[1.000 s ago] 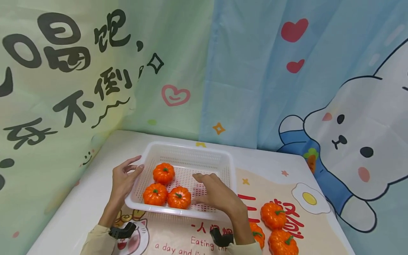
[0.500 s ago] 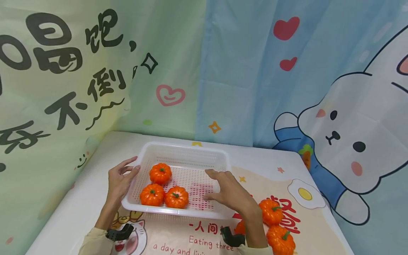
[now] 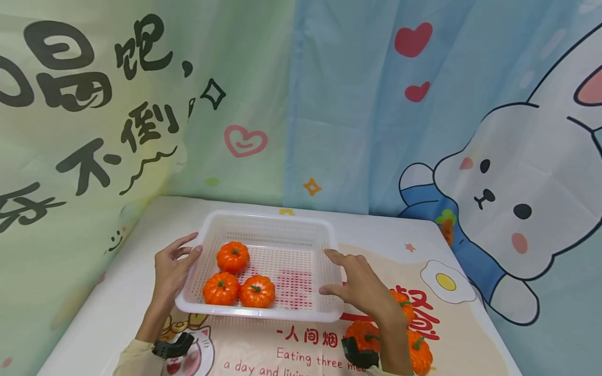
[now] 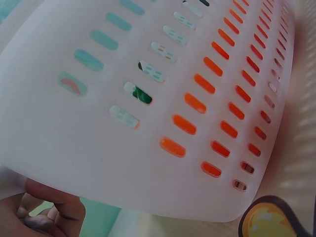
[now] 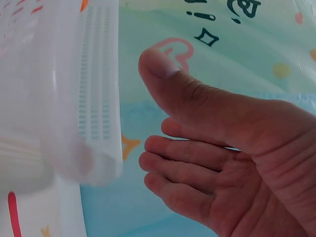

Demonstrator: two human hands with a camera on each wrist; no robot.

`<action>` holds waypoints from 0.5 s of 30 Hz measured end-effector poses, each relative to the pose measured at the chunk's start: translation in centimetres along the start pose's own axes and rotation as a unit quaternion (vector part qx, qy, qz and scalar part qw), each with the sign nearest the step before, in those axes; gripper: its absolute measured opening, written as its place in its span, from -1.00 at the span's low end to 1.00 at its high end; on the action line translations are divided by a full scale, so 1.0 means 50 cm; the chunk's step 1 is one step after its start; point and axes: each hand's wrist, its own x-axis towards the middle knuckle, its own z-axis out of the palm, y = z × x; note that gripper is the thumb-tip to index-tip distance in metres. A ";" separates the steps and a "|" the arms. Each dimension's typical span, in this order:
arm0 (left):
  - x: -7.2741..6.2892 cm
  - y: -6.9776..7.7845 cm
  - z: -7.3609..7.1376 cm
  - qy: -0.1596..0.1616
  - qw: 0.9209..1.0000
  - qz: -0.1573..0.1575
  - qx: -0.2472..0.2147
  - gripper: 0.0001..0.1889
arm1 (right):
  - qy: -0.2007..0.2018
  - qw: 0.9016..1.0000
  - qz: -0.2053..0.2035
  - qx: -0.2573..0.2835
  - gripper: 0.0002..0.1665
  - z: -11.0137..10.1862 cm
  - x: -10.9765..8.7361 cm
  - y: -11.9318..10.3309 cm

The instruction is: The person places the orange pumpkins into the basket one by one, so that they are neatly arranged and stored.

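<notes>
My right hand (image 3: 364, 284) has withdrawn rightward beside the white perforated plastic basket (image 3: 301, 315), fingers (image 5: 190, 150) loose and empty, leaving three ribbed orange pumpkins (image 3: 257, 293) inside, lower centre-left of frame; whether my left hand (image 3: 170, 271) grips the basket I cannot tell.

We see a pale counter (image 3: 115, 308) with a beige print (image 3: 376, 261) bearing red characters (image 3: 425, 326), English lettering (image 3: 301, 360), a fried egg (image 3: 448, 282) and a cat's face (image 3: 203, 350). On it we find a white basket (image 3: 263, 313) and, to its right, three orange pumpkins (image 3: 361, 332), partly hidden.
</notes>
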 end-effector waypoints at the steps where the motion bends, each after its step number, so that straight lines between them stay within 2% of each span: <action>1: 0.000 0.000 0.000 0.000 1.000 -0.001 -0.002 -0.52 | 0.001 1.000 0.006 0.003 0.00 -0.002 -0.003 0.003; 11: -0.001 0.000 0.000 0.001 1.000 0.000 0.002 -0.52 | 0.007 0.997 0.075 -0.007 0.05 -0.031 -0.032 0.035; 15: 0.000 -0.001 0.000 0.002 1.000 0.000 0.005 -0.52 | 0.009 0.995 0.095 -0.029 0.06 -0.043 -0.042 0.052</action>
